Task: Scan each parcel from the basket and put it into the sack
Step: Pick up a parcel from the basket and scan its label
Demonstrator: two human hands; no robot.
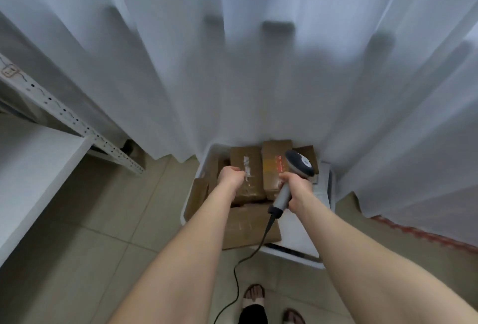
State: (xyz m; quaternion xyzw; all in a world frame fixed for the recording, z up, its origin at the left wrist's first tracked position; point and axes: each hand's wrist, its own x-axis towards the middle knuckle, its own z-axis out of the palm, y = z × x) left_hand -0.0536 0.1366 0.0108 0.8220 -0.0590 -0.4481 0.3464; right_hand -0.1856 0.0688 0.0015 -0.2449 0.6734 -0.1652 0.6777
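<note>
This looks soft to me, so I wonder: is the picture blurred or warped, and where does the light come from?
Head view: blurred all over, so the label on the parcel that the left hand grips is unreadable; the wide lens fans the curtain folds outward and stretches the forearms; even light seems to come through the curtain; no glare on the scanner in the right hand.

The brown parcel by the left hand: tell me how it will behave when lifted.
The parcel is a flat-sided cardboard box, so it should stay stiff and not roll. Its taped face may be a bit slippery. It lies wedged among other boxes in the basket, so it may drag on them coming out.
</note>
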